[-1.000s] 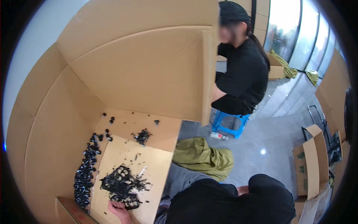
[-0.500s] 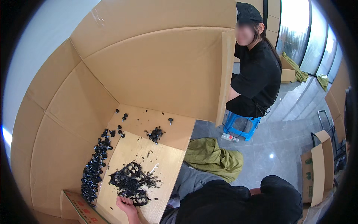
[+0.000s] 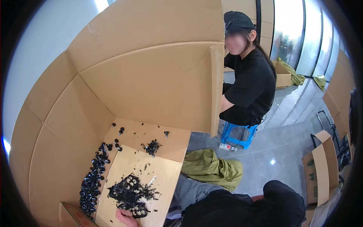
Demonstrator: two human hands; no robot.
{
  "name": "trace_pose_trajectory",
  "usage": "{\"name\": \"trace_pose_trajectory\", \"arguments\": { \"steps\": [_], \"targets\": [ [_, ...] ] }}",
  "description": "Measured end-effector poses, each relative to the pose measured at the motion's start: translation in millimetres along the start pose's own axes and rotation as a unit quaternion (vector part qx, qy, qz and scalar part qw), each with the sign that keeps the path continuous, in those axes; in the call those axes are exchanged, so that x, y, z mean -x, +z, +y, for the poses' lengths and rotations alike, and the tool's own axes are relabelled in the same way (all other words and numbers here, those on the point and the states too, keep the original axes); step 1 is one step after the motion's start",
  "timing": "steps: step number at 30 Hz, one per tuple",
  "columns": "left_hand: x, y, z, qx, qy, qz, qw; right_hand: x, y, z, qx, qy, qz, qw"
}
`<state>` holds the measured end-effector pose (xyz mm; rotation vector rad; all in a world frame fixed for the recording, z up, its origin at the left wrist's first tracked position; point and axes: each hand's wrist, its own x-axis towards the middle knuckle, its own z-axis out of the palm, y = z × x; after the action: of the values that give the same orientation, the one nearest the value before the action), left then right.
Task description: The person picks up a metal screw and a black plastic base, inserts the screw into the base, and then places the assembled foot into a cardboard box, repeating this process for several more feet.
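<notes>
Fingers [image 3: 121, 216] of our 1 visible hand [image 3: 126, 218] curl loosely down at the near edge of the black plastic pile [image 3: 128, 195]; whether they pinch a piece, we cannot tell. We cannot tell which hand it is, and no second hand shows.

Item 1: black plastic pile, tangled scraps with pale round pieces among them, lying on the light wooden board [image 3: 159, 178], near-left of its middle, touching our hand.

Item 2: row of small black parts [image 3: 92, 183], along the board's left edge against the cardboard wall [image 3: 147, 87].

Item 3: smaller black clump [image 3: 152, 146], far end of the board.

Item 4: olive-green cloth [image 3: 211, 168], on the floor right of the board.

Item 5: another person in black [image 3: 249, 87], seated on a blue stool [image 3: 238, 134], far right beyond the cardboard.
</notes>
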<state>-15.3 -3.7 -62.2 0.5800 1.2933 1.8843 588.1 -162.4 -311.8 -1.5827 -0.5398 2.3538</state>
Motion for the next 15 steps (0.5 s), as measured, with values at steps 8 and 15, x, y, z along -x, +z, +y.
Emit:
{"name": "trace_pose_trajectory", "arguments": {
  "steps": [8,15],
  "targets": [
    [-1.4,0.8,-0.4,-0.023,0.023,-0.022,0.999,7.2,-4.6,-19.1,0.003,0.014,-0.054,0.998],
    [-5.2,-10.0,-5.5,-0.027,0.035,-0.022,0.999,20.9,-25.2,-12.4,0.014,0.033,-0.105,0.994]
  ]
}}
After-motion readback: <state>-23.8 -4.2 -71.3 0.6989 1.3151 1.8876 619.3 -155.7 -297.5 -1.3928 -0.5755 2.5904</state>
